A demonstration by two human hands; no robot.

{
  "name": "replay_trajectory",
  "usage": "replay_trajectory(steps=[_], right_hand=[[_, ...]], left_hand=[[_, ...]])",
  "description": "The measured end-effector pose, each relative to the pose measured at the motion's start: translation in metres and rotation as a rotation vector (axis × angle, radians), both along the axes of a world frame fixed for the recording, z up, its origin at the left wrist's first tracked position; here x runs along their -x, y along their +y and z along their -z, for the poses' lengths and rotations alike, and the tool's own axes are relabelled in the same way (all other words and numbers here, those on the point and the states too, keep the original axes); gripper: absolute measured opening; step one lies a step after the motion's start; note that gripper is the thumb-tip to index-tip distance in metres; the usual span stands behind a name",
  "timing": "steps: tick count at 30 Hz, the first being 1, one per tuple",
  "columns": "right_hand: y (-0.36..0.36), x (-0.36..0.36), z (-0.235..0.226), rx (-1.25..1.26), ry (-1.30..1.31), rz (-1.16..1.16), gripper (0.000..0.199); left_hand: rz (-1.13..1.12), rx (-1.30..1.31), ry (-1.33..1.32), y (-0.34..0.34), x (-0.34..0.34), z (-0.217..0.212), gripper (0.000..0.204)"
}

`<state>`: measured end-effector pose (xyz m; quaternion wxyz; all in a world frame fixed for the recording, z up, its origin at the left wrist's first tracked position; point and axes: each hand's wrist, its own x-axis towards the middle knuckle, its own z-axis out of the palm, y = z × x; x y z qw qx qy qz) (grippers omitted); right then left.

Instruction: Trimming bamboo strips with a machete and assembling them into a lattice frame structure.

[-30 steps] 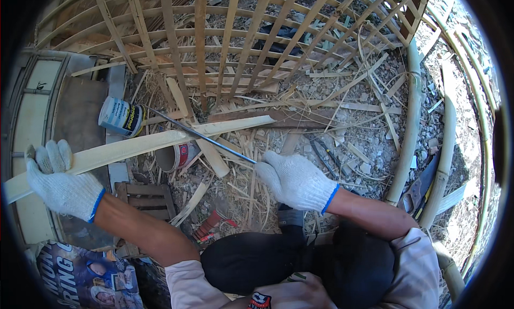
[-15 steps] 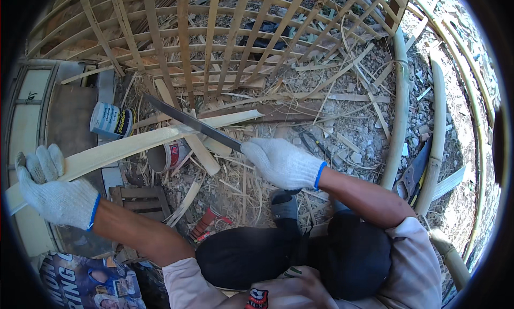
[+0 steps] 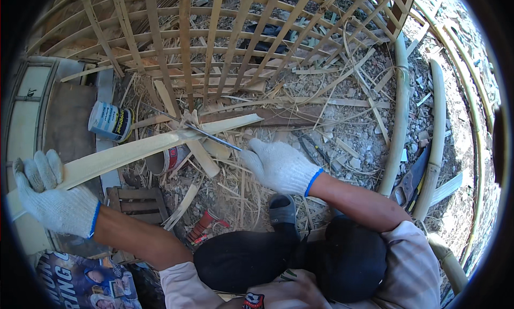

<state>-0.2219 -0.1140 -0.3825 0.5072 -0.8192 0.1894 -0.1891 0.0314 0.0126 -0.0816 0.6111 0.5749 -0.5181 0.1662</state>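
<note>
My left hand [image 3: 49, 197], in a white knitted glove with a blue cuff, is closed around the near end of a long pale bamboo strip [image 3: 126, 151]. The strip slants up and away to the right across the middle of the view. In a matching glove, my right hand [image 3: 281, 166] grips a long machete [image 3: 215, 137]; its handle is hidden inside the fist. The blade shows nearly edge-on and lies across the strip toward its far end. A small curl of shaving stands where blade and strip meet.
A bamboo lattice [image 3: 184, 52] spans the far side. A blue-and-white paint can [image 3: 107, 120] lies at left, beside a small wooden stool [image 3: 140, 206]. Bamboo poles [image 3: 399, 121] and a handsaw [image 3: 411, 180] lie at right. Shavings and rubble cover the ground.
The machete blade has turned from showing its broad side to nearly edge-on against the strip. My right hand has shifted slightly; my left hand keeps its hold on the strip.
</note>
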Motion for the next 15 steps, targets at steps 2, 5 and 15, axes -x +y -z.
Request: replay_trajectory(steps=[2, 5, 15], right_hand=[[0.003, 0.000, -0.020, 0.003, -0.029, -0.016, 0.034], [0.007, 0.019, -0.069, -0.110, 0.140, -0.043, 0.036], [-0.004, -0.018, 0.035, -0.010, 0.155, 0.086, 0.036]], left_hand=[[-0.111, 0.200, 0.123, -0.036, 0.046, 0.018, 0.025], [0.719, -0.143, 0.149, 0.002, -0.006, 0.000, 0.031], [-0.984, -0.282, -0.892, 0.010, -0.007, -0.001, 0.038]])
